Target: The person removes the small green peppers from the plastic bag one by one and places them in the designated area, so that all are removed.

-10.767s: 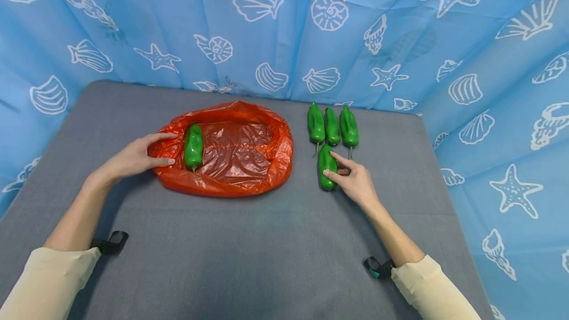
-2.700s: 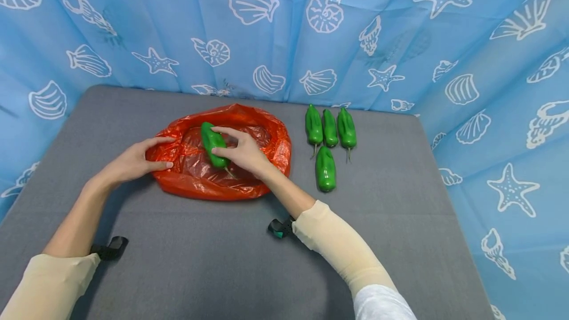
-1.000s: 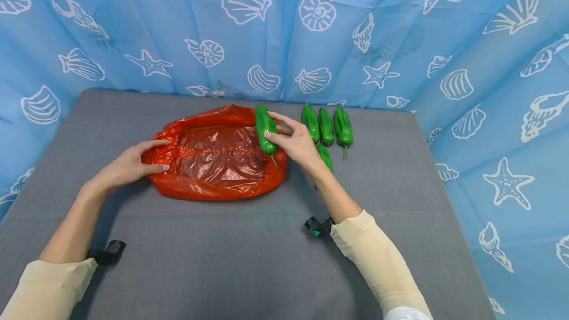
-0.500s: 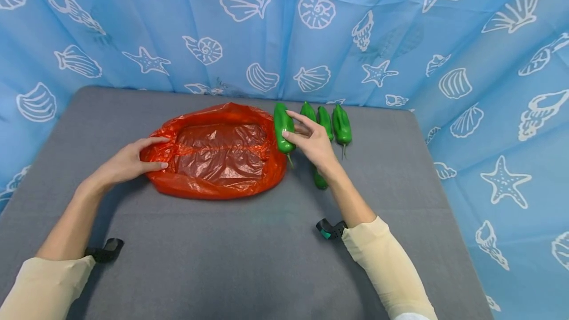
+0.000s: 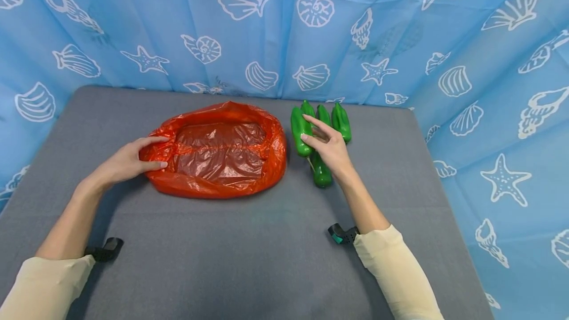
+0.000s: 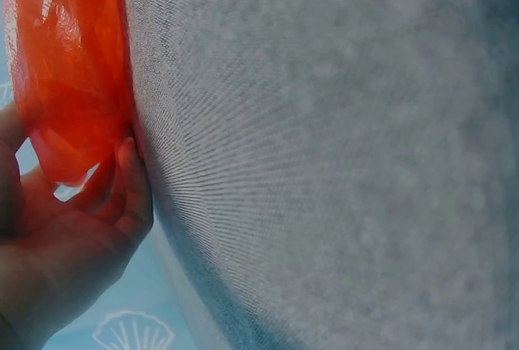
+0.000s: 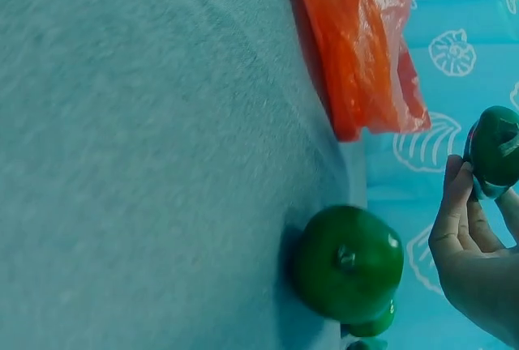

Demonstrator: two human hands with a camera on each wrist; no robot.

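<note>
A green pepper [image 5: 301, 132] hangs above the table in my right hand [image 5: 331, 149], pinched between thumb and fingers, stem end toward me. In the right wrist view this pepper [image 7: 493, 151] is clear of the tabletop. Just under and behind it lie more green peppers: one in front [image 5: 322, 176], partly covered by the hand, and three at the back [image 5: 341, 122], partly hidden. My left hand [image 5: 126, 164] holds the left end of a red plastic bag [image 5: 218, 189], spread open with its rim rolled. The left wrist view shows thumb and fingers around the bag's end [image 6: 69, 66].
The grey cloth-covered table [image 5: 213, 256] extends toward me and to both sides. A blue curtain [image 5: 284, 28] with white shell prints hangs right behind the table and along its sides. A black wrist strap [image 5: 106, 250] sits on each forearm.
My right hand has lifted the pepper out of the bag and carried it rightward to the other peppers. Earlier it touched the front pepper. The left hand has stayed on the bag.
</note>
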